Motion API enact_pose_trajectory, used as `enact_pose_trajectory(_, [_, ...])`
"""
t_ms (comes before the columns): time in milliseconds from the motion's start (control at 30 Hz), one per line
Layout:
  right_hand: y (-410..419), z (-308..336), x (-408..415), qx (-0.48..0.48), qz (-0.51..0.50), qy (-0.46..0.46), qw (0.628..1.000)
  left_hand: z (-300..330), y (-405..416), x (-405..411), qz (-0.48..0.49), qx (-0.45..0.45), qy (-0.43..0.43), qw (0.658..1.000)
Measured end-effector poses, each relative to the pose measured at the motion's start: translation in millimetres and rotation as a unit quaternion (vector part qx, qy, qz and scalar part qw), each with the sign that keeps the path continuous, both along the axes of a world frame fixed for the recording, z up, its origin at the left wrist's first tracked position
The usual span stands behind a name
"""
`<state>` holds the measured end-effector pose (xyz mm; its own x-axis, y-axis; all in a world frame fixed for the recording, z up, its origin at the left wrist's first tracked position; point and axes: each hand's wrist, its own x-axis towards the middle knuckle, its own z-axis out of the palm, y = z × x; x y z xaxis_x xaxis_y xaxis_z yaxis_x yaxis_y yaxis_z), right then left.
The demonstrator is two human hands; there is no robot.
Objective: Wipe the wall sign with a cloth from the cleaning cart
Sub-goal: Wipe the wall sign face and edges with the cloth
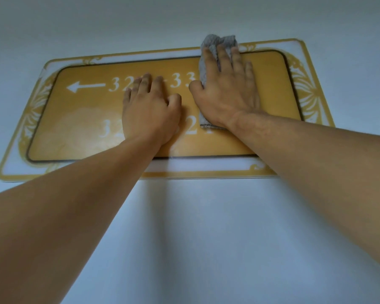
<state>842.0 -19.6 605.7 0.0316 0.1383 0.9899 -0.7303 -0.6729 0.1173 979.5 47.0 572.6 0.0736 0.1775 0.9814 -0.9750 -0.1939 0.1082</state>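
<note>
A gold wall sign (81, 119) with a white arrow, white room numbers and an ornate white-and-gold border hangs on the wall in front of me. My right hand (226, 91) lies flat on a grey cloth (215, 43), pressing it against the sign's upper right part; the cloth sticks out above my fingers and below my wrist. My left hand (150, 108) rests flat on the middle of the sign with fingers slightly spread, holding nothing and covering some of the numbers.
A plain pale wall (206, 227) surrounds the sign on all sides. Both my bare forearms reach up from the lower corners of the view. No cart is in sight.
</note>
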Motion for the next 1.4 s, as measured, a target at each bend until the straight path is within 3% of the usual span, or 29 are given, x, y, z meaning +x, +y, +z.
enact_pose_trajectory(400, [9.5, -58.0, 7.4, -0.015, 0.027, -0.002, 1.0, -0.4, 0.8, -2.0, 0.013, 0.019, 0.0, 1.0])
enact_pose_trajectory(967, [11.6, -141.3, 3.6, -0.022, 0.037, 0.069, 0.997, -9.9, 1.8, -6.1, 0.018, 0.034, 0.023, 0.999])
enact_pose_trajectory(1400, [15.6, -132.7, 9.3, 0.002, 0.0, 0.094, 0.996, -30.4, 10.1, -8.4, 0.041, 0.057, 0.012, 0.997])
